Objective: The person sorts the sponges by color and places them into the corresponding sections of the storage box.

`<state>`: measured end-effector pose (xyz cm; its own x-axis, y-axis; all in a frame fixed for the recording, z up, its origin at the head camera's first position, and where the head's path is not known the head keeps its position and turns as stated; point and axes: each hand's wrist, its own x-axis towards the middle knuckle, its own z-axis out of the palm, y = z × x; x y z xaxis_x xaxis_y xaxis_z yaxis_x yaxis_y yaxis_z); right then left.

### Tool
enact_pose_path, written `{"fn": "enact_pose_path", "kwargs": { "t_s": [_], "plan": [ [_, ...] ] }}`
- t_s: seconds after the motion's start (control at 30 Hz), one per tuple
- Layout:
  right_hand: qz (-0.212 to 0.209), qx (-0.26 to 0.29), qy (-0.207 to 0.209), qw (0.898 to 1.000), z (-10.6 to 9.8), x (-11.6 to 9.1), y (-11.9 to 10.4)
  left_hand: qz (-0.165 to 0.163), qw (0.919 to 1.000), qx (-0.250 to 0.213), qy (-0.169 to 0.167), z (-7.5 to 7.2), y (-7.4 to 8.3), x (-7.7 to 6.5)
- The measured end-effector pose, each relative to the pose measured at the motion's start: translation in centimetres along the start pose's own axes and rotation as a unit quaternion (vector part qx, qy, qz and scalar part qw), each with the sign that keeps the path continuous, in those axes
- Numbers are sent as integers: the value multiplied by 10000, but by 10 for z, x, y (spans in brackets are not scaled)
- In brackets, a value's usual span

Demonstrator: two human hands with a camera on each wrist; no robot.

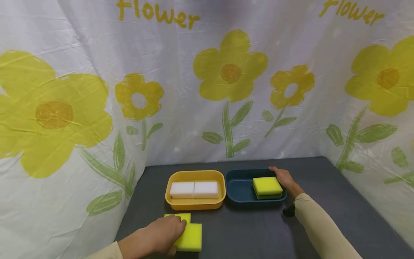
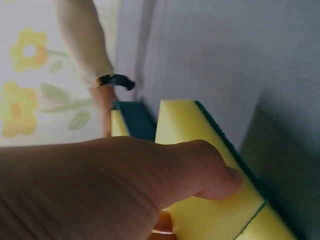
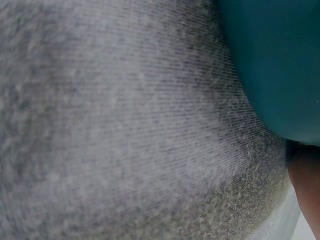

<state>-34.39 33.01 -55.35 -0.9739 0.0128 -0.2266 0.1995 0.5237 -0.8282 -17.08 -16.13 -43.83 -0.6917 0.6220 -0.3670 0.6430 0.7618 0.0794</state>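
My left hand [image 1: 161, 233] pinches a yellow sponge [image 1: 191, 239] with a dark green scouring side. The left wrist view shows its thumb pressed on the sponge's yellow face. A second yellow sponge [image 1: 182, 217] lies just beyond it, partly covered by the hand. At the right end of the dark blue tray [image 1: 240, 200], my right hand [image 1: 288, 181] holds the rim at the far corner. Inside that tray, on its right side, yellow-and-green sponges [image 1: 267, 185] are stacked. The right wrist view shows mostly grey cloth, with the tray's wall at upper right.
A yellow tray [image 1: 195, 206] stands directly left of the blue one. Two white sponge blocks [image 1: 182, 189] lie side by side in it. Behind the dark tabletop [image 1: 245, 233] hangs a flower-printed curtain [image 1: 181, 136]. A black band [image 1: 289, 210] sits by the right wrist.
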Motion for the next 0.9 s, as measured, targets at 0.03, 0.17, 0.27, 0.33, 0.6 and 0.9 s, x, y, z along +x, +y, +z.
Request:
{"fn": "enact_pose_path", "kwargs": {
  "t_s": [0.03, 0.17, 0.27, 0.33, 0.6, 0.9],
  "plan": [
    [-20, -32, -8, 10000, 0, 0, 1, 58, 10000, 39, 71, -4, 0, 3],
    [-59, -65, -3, 10000, 0, 0, 3, 308, 9986, 154, 407, -19, 1, 13],
    [-82, -67, 6, 9999, 0, 0, 3, 392, 9974, 120, 596, -30, 4, 21],
    [-107, -97, 10, 9999, 1, 0, 2, 425, 9965, 66, 717, -36, 6, 28],
    [-110, -2, -21, 9999, 1, -3, 0, 425, 9899, -141, 1346, -58, 15, 60],
    [-144, 86, 52, 9998, 1, -4, 0, 568, 9843, -51, 1671, -74, 24, 103]
  ]
}}
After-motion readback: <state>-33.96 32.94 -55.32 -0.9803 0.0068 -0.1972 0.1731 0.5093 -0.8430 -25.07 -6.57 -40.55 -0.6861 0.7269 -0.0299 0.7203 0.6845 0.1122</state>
